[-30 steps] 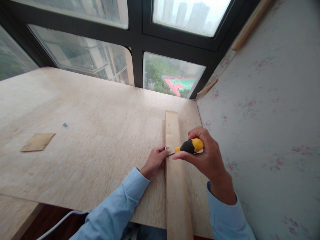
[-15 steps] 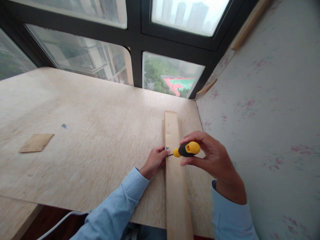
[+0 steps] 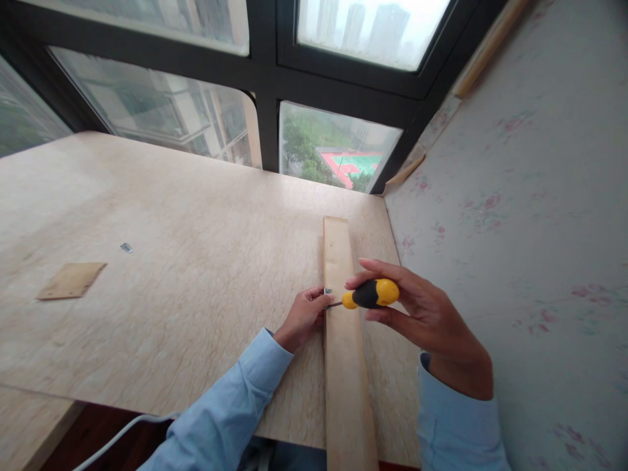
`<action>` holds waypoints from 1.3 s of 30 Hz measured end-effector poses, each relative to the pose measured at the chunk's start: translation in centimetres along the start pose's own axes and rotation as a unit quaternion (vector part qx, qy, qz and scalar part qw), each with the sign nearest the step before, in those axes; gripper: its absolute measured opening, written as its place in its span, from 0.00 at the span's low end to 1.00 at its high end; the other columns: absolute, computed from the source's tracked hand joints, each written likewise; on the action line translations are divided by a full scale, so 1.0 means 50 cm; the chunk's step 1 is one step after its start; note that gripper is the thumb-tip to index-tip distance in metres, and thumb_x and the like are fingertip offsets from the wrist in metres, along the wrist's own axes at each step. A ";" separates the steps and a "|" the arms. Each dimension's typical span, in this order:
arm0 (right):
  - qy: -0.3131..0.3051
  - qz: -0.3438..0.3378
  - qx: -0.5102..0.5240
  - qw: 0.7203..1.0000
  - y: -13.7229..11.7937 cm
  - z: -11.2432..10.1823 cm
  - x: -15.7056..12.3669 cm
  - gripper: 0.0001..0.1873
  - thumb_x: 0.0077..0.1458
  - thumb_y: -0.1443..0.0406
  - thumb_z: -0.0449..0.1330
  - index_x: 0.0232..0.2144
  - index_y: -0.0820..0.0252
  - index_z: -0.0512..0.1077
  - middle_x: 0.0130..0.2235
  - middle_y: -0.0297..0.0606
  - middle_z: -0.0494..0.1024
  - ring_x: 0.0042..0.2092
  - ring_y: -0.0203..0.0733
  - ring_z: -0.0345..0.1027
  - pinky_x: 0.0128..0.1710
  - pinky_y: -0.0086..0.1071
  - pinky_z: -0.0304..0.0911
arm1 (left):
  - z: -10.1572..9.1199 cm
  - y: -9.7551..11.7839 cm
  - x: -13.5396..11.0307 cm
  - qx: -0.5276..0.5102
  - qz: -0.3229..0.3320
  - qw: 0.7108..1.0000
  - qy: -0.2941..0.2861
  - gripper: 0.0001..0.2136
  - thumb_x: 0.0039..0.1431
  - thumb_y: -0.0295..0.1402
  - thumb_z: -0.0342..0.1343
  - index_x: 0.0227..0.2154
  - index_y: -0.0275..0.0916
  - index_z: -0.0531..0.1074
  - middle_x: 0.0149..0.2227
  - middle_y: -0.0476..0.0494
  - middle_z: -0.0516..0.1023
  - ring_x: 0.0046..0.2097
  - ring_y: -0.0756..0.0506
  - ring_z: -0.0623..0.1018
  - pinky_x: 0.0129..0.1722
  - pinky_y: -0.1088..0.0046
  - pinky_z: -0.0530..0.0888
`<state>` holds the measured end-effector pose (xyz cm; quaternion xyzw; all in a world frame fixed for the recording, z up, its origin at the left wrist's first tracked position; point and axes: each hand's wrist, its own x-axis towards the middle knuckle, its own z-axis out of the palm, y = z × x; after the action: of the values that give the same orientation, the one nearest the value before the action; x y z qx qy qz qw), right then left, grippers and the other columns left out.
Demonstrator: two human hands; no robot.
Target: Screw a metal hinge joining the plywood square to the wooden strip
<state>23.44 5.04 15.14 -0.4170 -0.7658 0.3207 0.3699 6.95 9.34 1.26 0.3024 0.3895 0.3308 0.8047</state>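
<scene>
A long pale wooden board [image 3: 343, 366] runs away from me across the stone-patterned surface. At its left edge my left hand [image 3: 307, 314] pinches a small metal bracket [image 3: 328, 291] against the wood, with the thumb covering part of it. My right hand [image 3: 417, 307] has its fingers and thumb around the handle of a yellow and black screwdriver [image 3: 367, 294]. The shaft points left, its tip at the bracket beside my left thumb. Any screw under the tip is hidden.
A small loose metal piece [image 3: 126, 248] and a square wooden piece [image 3: 72, 281] lie on the left of the surface [image 3: 196, 261]. Windows with dark frames [image 3: 267, 85] stand behind. A flowered wall [image 3: 515, 229] borders the right. A white cable [image 3: 127, 428] hangs at the lower left.
My right hand has shifted slightly right, and the screwdriver handle has turned in its fingers. The board's far end has moved very slightly. My left hand stays in place.
</scene>
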 end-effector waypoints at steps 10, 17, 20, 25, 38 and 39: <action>0.040 -0.008 0.013 0.999 0.015 0.026 0.007 0.48 0.53 0.54 0.66 0.68 0.44 0.43 0.60 0.44 0.65 0.58 0.49 0.64 0.54 0.46 0.67 | 0.000 0.002 -0.001 0.007 0.002 1.000 0.008 0.15 0.46 0.39 0.66 0.35 0.35 0.77 0.26 0.48 0.75 0.23 0.53 0.68 0.23 0.77 0.62; 0.002 0.001 0.000 1.000 -0.008 0.001 -0.006 0.31 0.62 0.63 0.59 0.64 0.44 0.56 0.54 0.39 0.75 0.54 0.45 0.71 0.55 0.45 0.67 | -0.003 0.001 0.000 -0.019 -0.014 1.000 -0.002 0.17 0.43 0.38 0.67 0.37 0.35 0.77 0.32 0.43 0.79 0.28 0.49 0.75 0.28 0.73 0.70; 0.092 -0.030 -0.118 0.988 0.005 0.017 0.010 0.32 0.50 0.57 0.69 0.56 0.49 0.67 0.42 0.38 0.78 0.43 0.46 0.74 0.48 0.42 0.70 | -0.003 0.000 0.002 -0.017 -0.005 1.000 0.001 0.15 0.44 0.37 0.67 0.35 0.35 0.78 0.32 0.43 0.79 0.29 0.48 0.75 0.28 0.74 0.70; 0.121 -0.044 -0.107 0.986 0.020 0.038 0.021 0.44 0.47 0.46 0.67 0.62 0.51 0.58 0.48 0.43 0.73 0.47 0.49 0.71 0.47 0.43 0.70 | -0.001 0.002 0.001 -0.018 -0.001 1.000 0.002 0.13 0.45 0.37 0.67 0.34 0.35 0.78 0.29 0.45 0.78 0.26 0.50 0.73 0.24 0.77 0.66; 0.125 -0.034 -0.144 0.981 0.014 0.025 0.016 0.36 0.47 0.57 0.71 0.57 0.51 0.66 0.41 0.37 0.76 0.43 0.45 0.72 0.48 0.40 0.69 | -0.003 -0.002 0.003 -0.007 -0.006 1.000 0.004 0.15 0.44 0.38 0.67 0.34 0.34 0.77 0.29 0.45 0.77 0.27 0.50 0.74 0.26 0.75 0.68; 0.139 -0.031 -0.153 0.978 0.017 0.028 0.019 0.38 0.45 0.55 0.72 0.57 0.51 0.67 0.41 0.38 0.75 0.43 0.46 0.72 0.47 0.41 0.70 | -0.002 -0.001 0.003 -0.007 -0.003 1.000 0.005 0.14 0.44 0.37 0.67 0.33 0.34 0.77 0.28 0.46 0.77 0.26 0.51 0.73 0.26 0.76 0.67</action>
<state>22.25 5.99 14.00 -0.4856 -0.7594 0.1268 0.4142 6.96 9.42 1.10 0.2937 0.3917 0.3325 0.8060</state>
